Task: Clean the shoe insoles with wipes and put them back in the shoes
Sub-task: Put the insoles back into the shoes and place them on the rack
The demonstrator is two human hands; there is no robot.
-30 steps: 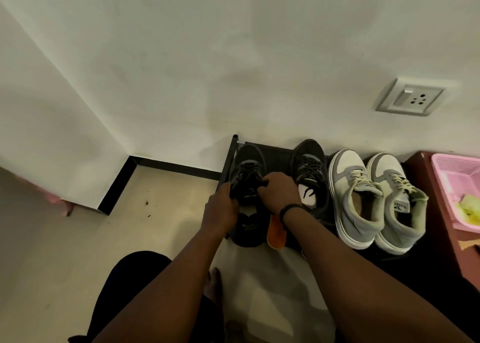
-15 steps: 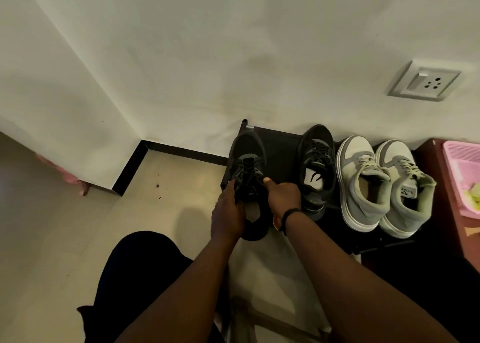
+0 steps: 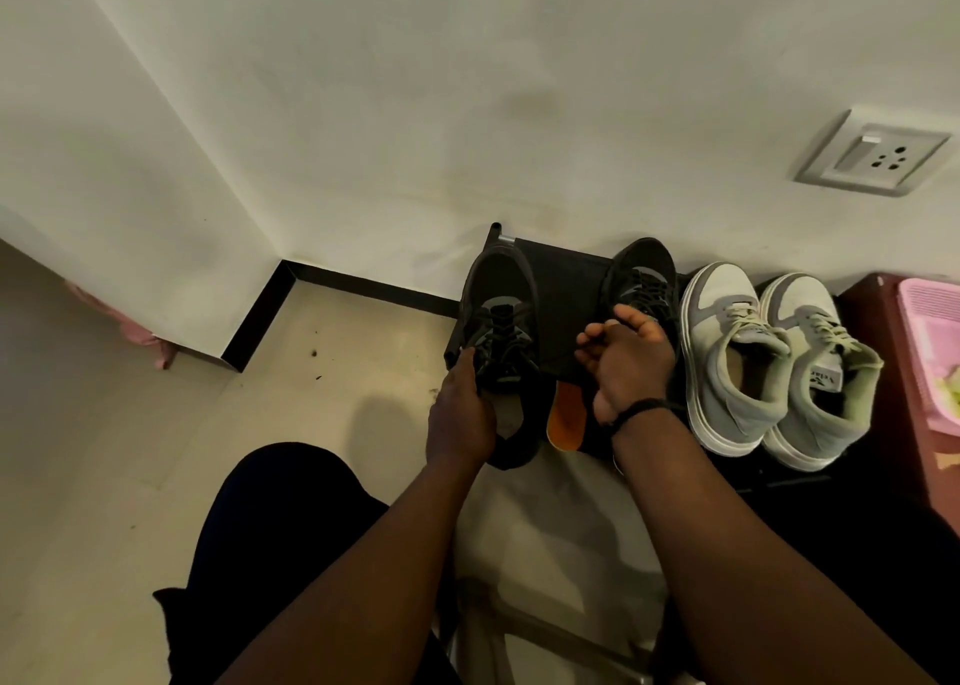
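Note:
Two black sneakers stand toes to the wall on a black shoe rack. My left hand grips the left black sneaker at its side near the opening. My right hand hovers between the pair with fingers loosely spread, holding nothing, just in front of the right black sneaker. An orange insole lies on the rack between the two shoes, below my right hand.
A pair of grey and white sneakers fills the rack to the right. A dark red cabinet with a pink basket stands at the far right. A wall socket is above. Beige tile floor lies left.
My right hand has let go of the left black sneaker and moved right toward the other black shoe, uncovering the orange insole. My left hand keeps its grip.

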